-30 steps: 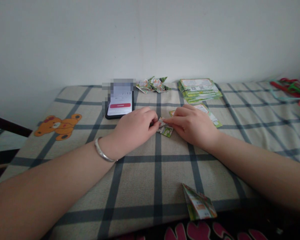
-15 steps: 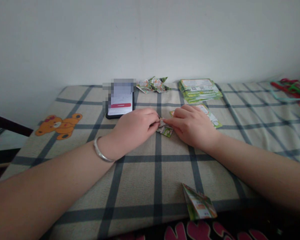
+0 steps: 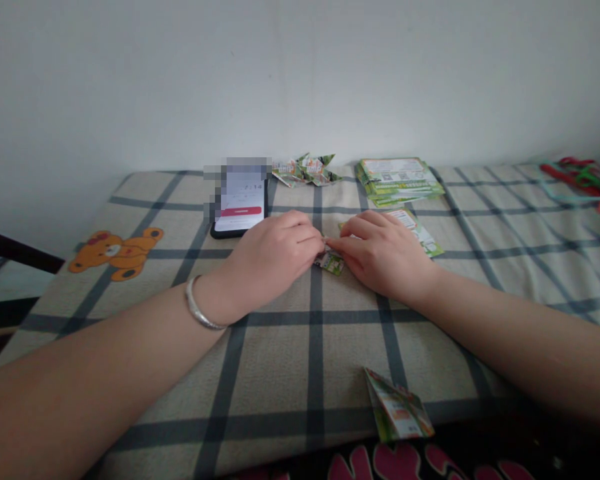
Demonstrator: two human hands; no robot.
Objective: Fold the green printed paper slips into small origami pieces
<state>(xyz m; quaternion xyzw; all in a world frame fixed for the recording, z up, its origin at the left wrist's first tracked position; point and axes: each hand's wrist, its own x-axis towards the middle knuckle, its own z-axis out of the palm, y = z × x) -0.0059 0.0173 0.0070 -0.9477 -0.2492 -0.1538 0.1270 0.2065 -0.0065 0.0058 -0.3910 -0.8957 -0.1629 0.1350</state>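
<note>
A small folded piece of printed green-and-white paper [image 3: 331,262] lies on the checked tablecloth between my hands, partly covered by fingers. My left hand [image 3: 283,250], with a silver bangle on its wrist, has its fingers closed on the paper's left part. My right hand [image 3: 383,245] presses its index fingertip on the paper's upper edge, its other fingers curled. Another printed sheet [image 3: 423,235] lies partly beneath my right hand. A folded paper triangle [image 3: 403,412] stands at the table's near edge.
Behind my left hand lies a phone [image 3: 240,207] with a lit screen. Folded paper stars [image 3: 307,170] and a stack of leaflets [image 3: 400,179] sit by the wall. A bear cutout [image 3: 117,253] is at the left, colourful strips [image 3: 585,180] at the far right.
My left fingers have shifted slightly right over the small folded paper, closer to my right fingertip. The other things on the table stay where they were.
</note>
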